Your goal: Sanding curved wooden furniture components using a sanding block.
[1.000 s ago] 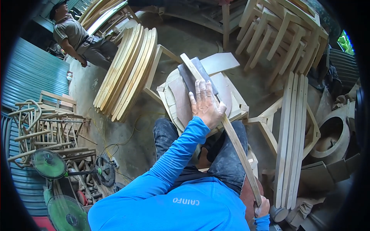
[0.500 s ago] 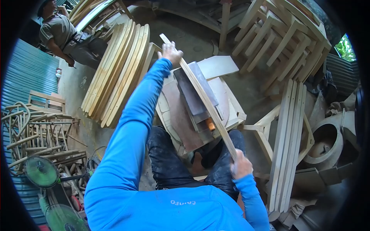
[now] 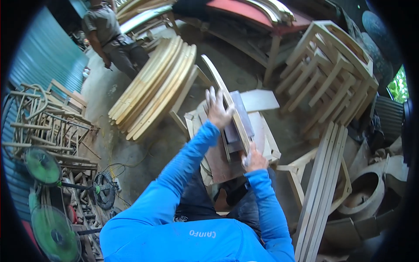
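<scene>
A long, slightly curved wooden slat (image 3: 215, 71) slants over a dark flat block (image 3: 245, 114) on a low work stand (image 3: 214, 163) between my knees. At the slat's middle, my left hand (image 3: 218, 109) lies against its left side, fingers stretched and spread, the thumb reaching over the wood. My right hand (image 3: 255, 159) is closed round the near end, one finger pointing along it. Pale flat boards (image 3: 259, 101) lie on the far side of the stand. The slat's underside, where it meets the block, is hidden.
Curved slats (image 3: 152, 87) are stacked to the left; straight ones (image 3: 321, 187) lean on a frame at right. Chair-like frames (image 3: 331, 74) pile up at far right. A green fan (image 3: 56, 233) stands at lower left. Another person (image 3: 107, 35) stands at far left.
The slat has swung more upright and moved away from me. My right hand came forward with its near end. My left hand slid down to the middle, its fingers spreading.
</scene>
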`<state>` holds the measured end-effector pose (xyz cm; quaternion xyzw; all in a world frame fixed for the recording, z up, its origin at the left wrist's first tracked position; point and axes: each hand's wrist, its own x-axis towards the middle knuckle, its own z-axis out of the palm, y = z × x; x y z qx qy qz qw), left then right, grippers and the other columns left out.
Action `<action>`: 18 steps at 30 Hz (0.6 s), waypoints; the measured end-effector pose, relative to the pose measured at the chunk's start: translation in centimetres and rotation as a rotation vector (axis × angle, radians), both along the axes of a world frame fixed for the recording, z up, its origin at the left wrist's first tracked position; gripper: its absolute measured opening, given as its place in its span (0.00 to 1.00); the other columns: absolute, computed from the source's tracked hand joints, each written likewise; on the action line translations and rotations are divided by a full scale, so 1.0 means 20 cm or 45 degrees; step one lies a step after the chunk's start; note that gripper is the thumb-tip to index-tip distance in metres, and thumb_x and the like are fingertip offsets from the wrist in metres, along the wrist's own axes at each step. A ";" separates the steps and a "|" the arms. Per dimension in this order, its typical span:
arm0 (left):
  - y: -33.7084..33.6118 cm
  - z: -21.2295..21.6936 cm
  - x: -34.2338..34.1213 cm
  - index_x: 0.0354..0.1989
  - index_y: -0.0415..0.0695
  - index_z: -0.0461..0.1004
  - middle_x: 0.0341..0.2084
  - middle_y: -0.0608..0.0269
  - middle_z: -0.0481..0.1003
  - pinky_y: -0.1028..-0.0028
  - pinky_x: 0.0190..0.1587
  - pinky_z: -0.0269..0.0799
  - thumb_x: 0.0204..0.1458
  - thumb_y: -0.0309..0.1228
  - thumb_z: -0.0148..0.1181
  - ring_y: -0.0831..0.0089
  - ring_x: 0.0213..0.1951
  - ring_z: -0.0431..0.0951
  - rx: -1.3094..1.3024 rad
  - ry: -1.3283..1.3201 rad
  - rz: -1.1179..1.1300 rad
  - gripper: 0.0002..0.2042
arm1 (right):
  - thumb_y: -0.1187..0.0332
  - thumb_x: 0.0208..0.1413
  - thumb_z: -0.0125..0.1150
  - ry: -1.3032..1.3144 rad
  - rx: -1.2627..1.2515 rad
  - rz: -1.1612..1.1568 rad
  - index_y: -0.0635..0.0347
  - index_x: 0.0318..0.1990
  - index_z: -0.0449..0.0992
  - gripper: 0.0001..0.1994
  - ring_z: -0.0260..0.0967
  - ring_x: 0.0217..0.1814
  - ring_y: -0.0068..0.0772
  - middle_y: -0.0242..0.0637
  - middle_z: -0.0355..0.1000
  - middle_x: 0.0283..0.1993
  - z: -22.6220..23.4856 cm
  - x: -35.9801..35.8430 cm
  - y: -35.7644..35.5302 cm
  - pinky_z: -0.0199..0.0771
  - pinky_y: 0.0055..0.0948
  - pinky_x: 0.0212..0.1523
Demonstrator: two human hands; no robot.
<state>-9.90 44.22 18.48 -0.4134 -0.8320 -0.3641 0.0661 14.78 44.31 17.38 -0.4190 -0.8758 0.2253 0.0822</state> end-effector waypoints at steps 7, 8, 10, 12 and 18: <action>-0.50 0.04 0.34 0.73 0.32 0.54 0.69 0.31 0.58 0.57 0.75 0.50 0.55 0.46 0.65 0.45 0.72 0.57 0.379 -0.782 -0.259 0.43 | 0.65 0.55 0.65 0.039 -0.080 -0.133 0.46 0.57 0.69 0.21 0.75 0.38 0.68 0.51 0.79 0.42 0.01 0.93 -0.42 0.75 0.59 0.38; -0.53 0.08 0.38 0.73 0.32 0.53 0.68 0.32 0.60 0.58 0.74 0.53 0.56 0.45 0.65 0.48 0.71 0.60 0.381 -1.006 -0.251 0.43 | 0.66 0.54 0.66 0.040 -0.060 -0.134 0.46 0.58 0.68 0.24 0.75 0.38 0.69 0.53 0.79 0.40 0.03 1.09 -0.49 0.75 0.59 0.39; -0.55 0.10 0.46 0.74 0.33 0.52 0.67 0.34 0.62 0.60 0.73 0.55 0.58 0.45 0.65 0.51 0.69 0.63 0.423 -1.237 -0.243 0.43 | 0.63 0.54 0.68 0.075 -0.110 -0.203 0.49 0.58 0.69 0.24 0.76 0.43 0.67 0.53 0.79 0.42 0.11 1.38 -0.61 0.76 0.56 0.43; -0.51 0.02 0.48 0.74 0.32 0.49 0.66 0.37 0.64 0.63 0.71 0.59 0.60 0.44 0.66 0.55 0.68 0.66 0.419 -1.482 -0.309 0.43 | 0.59 0.53 0.70 -0.017 -0.147 -0.263 0.48 0.60 0.72 0.26 0.80 0.47 0.54 0.52 0.80 0.44 0.17 1.61 -0.74 0.77 0.52 0.47; -0.38 0.16 0.81 0.63 0.26 0.60 0.35 0.53 0.76 0.72 0.31 0.77 0.55 0.49 0.71 0.70 0.30 0.80 0.531 -1.951 -0.052 0.41 | 0.61 0.54 0.71 -0.138 0.549 0.073 0.49 0.54 0.82 0.19 0.77 0.30 0.51 0.43 0.82 0.47 -0.03 2.11 -0.92 0.78 0.44 0.32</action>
